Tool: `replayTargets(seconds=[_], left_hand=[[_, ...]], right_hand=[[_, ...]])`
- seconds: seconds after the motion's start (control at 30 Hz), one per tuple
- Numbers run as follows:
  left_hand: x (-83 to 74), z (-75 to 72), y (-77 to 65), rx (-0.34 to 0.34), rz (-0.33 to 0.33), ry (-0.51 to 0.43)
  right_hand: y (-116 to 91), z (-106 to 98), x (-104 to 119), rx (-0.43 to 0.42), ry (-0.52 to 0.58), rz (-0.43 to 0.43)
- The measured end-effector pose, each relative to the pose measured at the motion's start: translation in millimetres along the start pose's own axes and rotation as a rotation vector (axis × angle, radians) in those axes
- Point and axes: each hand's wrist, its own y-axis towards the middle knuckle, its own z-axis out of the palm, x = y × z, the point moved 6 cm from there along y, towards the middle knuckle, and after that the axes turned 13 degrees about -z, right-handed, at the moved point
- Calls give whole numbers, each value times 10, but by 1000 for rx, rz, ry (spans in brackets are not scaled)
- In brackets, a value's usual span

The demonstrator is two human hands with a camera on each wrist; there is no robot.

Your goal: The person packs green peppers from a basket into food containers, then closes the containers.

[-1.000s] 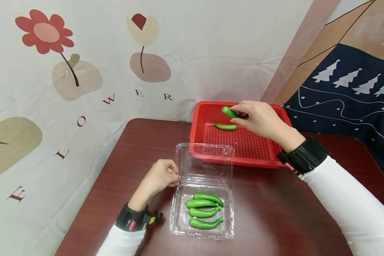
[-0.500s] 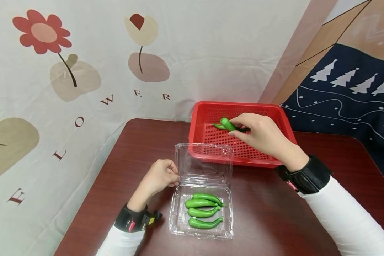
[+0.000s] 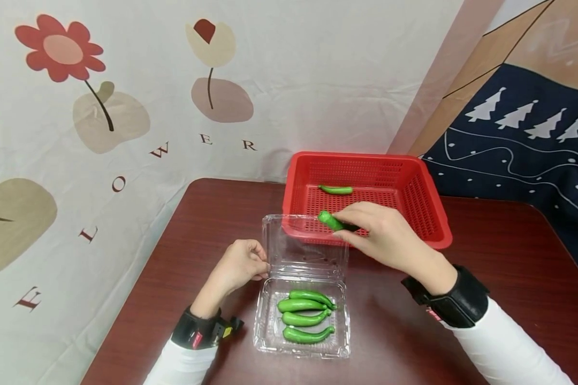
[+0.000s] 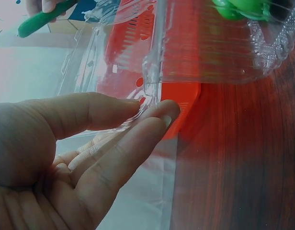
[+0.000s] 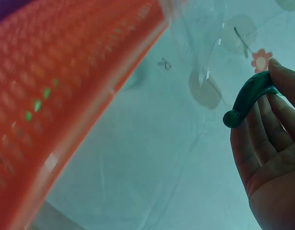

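My right hand [image 3: 385, 238] pinches a curved green chili pepper [image 3: 328, 220] between thumb and fingers, above the near rim of the red basket. The right wrist view shows this held pepper [image 5: 250, 96] from its other side. My left hand [image 3: 241, 266] pinches the edge of a clear plastic clamshell box [image 3: 258, 331] by its hinge; thumb and fingertips meet there in the left wrist view. The box's lid [image 3: 303, 254] stands raised. Several green chili peppers [image 3: 309, 335] lie side by side in the box's base.
Behind the box stands a red perforated basket [image 3: 361, 155], with one green pepper [image 3: 336, 190] on its floor. Both rest on a dark reddish-brown table [image 3: 212, 214]. A printed cloth [image 3: 294, 80] hangs along the table's back and left.
My right hand has brought its chili pepper from over the basket's back part toward me and slightly left, nearer the box. The left hand has stayed at the hinge.
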Motion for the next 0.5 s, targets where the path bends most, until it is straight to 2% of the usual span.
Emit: replayTargets(seconds=[0.23,0.5], left_hand=[[8,0,0,8,9,-4],[11,1,2,7,13,0]], right_hand=[[-113,238,181,19,87,-20],[-214,513,357,58,67,-62]])
